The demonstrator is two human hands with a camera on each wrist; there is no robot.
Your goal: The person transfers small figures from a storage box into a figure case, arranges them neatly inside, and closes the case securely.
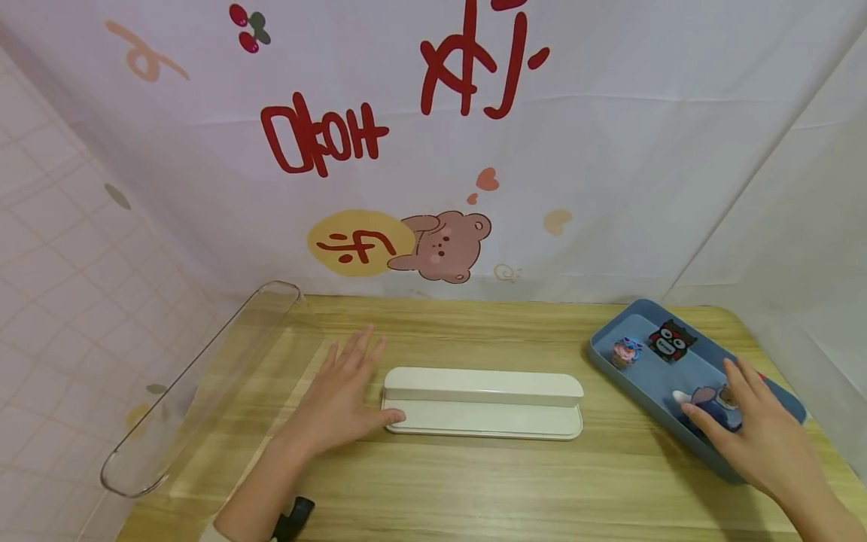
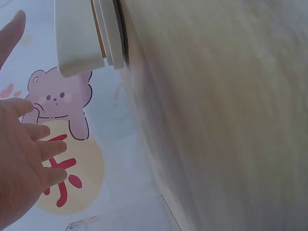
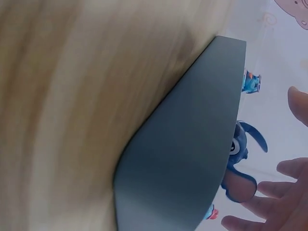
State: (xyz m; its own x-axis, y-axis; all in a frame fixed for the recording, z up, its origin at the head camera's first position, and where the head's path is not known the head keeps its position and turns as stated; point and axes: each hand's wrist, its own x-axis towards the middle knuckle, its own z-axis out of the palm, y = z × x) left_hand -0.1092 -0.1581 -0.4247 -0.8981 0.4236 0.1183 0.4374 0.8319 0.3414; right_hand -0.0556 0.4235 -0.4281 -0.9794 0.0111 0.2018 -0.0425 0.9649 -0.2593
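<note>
My left hand (image 1: 379, 380) lies flat on the wooden table (image 1: 474, 482) with its fingers spread. Its thumb touches the left end of a long white stand (image 1: 484, 403). The left wrist view shows that hand (image 2: 24, 159) open near the stand (image 2: 82, 38). My right hand (image 1: 718, 391) reaches into a blue tray (image 1: 603, 361) at the right. Its straight fingers sit around a blue big-eared figure (image 1: 704, 399), and the thumb touches it. The right wrist view shows the tray (image 3: 192, 144), this figure (image 3: 243, 144) and spread fingers (image 3: 269, 204).
A small blue-pink figure (image 1: 626, 351) and a black figure (image 1: 670, 340) lie at the tray's far end. A long clear plastic cover (image 1: 203, 384) leans along the left wall. A printed cloth backdrop (image 1: 433, 150) closes off the back and right side.
</note>
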